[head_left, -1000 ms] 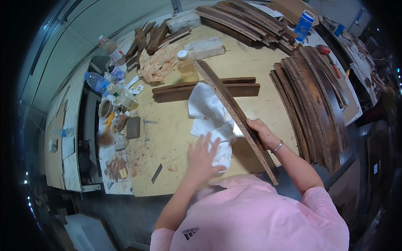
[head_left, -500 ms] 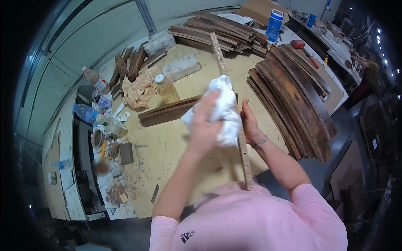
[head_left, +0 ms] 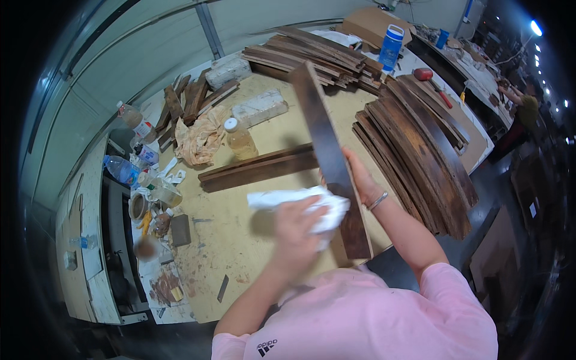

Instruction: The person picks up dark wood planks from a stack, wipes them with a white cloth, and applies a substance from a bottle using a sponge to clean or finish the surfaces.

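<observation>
A dark brown wooden board stands tilted in front of me, its broad face turned toward the left. My right hand grips its right edge near the middle, fingers partly hidden behind it. Bunched in my left hand is a white cloth, which lies against the lower left part of the board; this hand is somewhat blurred. Behind the cloth, two dark wooden strips lie side by side on the pale tabletop. A jar of yellowish liquid with a white lid stands just beyond them.
Stacks of dark boards lie at the right and the back. A wrapped block and a crumpled tan cloth lie at the far left. Several bottles line the left edge. A red mallet and blue bottle stand back right. Another person is far right.
The board has turned from its narrow edge to its broad face. My left hand has moved the cloth downward along it, while my right hand keeps its hold.
</observation>
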The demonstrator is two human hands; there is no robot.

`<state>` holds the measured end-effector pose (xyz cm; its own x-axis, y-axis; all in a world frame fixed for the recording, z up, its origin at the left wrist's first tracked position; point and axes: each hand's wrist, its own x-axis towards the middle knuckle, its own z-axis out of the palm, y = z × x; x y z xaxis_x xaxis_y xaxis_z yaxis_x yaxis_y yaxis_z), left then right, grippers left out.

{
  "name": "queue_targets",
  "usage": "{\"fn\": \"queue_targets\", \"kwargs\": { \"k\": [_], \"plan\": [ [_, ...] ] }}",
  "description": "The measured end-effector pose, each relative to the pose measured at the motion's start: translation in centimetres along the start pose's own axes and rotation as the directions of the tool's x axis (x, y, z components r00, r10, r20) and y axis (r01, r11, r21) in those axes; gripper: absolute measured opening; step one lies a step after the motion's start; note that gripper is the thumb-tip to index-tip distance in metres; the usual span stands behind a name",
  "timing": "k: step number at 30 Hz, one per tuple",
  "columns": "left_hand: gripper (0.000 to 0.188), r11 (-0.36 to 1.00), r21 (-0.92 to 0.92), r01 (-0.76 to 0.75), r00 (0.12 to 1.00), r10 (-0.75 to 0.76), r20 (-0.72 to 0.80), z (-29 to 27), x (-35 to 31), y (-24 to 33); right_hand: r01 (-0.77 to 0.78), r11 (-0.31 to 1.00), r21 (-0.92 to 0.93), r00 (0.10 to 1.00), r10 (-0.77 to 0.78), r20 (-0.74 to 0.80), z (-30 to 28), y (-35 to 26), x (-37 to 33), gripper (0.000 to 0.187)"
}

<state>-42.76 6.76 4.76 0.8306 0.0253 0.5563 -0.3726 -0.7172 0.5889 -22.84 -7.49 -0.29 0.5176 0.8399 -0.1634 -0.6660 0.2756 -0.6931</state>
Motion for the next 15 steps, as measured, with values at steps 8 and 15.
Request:
{"fn": "queue_targets", "kwargs": {
  "k": [8, 15],
  "plan": [
    [0.036, 0.972, 0.201, 0.122, 0.905, -0.025, -0.424, -2.7, 6.3, -11.4, -0.406, 0.786, -0.466, 0.901, 0.43, -0.06, 4.0, 3.0, -6.4, 0.064],
    [0.04, 0.949, -0.183, 0.257, 0.813, -0.314, -0.489, -1.8, 6.9, -7.9, -0.452, 0.818, -0.356, 0.891, 0.428, -0.148, 1.7, 3.3, -9.2, 0.061]
  ]
}}
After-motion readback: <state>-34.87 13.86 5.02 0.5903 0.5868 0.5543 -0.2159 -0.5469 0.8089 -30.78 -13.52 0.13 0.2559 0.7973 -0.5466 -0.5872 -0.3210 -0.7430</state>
